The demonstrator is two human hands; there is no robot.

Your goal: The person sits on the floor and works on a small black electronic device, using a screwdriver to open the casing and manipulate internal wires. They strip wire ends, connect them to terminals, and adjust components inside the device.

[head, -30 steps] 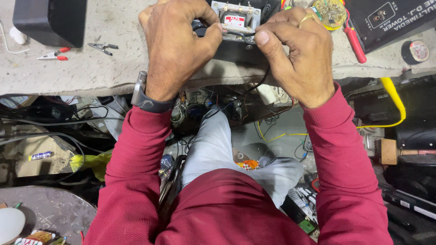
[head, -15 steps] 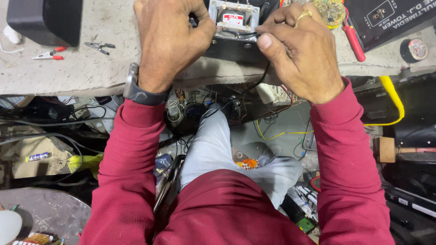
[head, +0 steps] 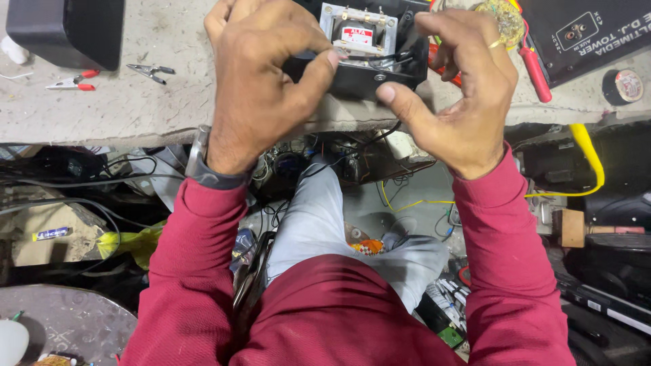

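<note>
A small metal transformer (head: 359, 30) with a red label sits in a black open chassis (head: 359, 78) at the front edge of a grey workbench (head: 135, 102). My left hand (head: 261, 74) grips the chassis's left side, thumb pressing on its front rim. My right hand (head: 461, 88), with a ring on one finger, holds the right side, thumb against the front wall near a screw. Black wires run from the chassis down below the bench edge.
Red-handled cutters (head: 71, 83) and small pliers (head: 150, 69) lie left on the bench beside a black box (head: 68, 30). A red-handled tool (head: 534, 68), a black panel (head: 583, 34) and a tape roll (head: 622, 86) lie right. Tangled wires and parts fill the floor below; a yellow cable (head: 586, 156) hangs right.
The view has shifted slightly. My left thumb has moved onto the chassis's front rim and my right hand has opened a little, its thumb now on the front wall.
</note>
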